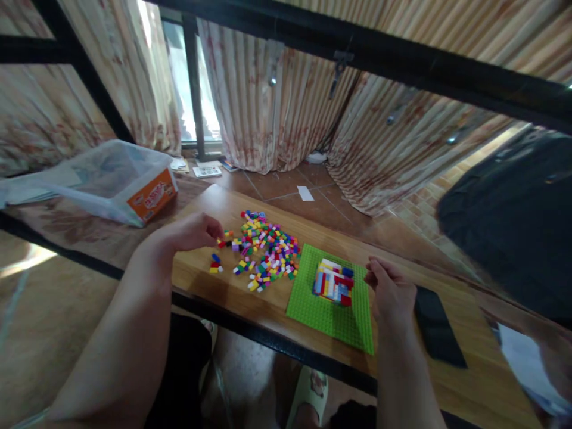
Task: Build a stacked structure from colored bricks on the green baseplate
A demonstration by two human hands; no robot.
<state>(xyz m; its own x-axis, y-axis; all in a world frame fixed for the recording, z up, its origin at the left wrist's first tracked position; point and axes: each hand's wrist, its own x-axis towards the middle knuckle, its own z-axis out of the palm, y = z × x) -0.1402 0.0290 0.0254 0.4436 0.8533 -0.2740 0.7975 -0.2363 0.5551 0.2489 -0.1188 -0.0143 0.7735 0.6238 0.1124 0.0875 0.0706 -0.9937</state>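
My left hand (196, 231) hangs over the left part of the wooden table, its fingers curled inward at the edge of a pile of small coloured toy bricks (274, 250). A red brick (221, 243) lies right at its fingertips; whether the fingers grip anything is hidden. A few bricks (215, 264) lie apart, nearer to me. On a green baseplate (308, 310) stands a low block build (333, 283) of red, white, blue and yellow bricks. Beside the plate's right edge is my right hand (393, 289), fingers closed together, with their contents not visible.
A clear plastic bin (111, 179) with an orange label stands at the left. A dark phone-like slab (438, 326) lies on the wooden table (250, 313) right of my right hand. A black metal bar (379, 65) crosses above, before striped curtains (277, 107).
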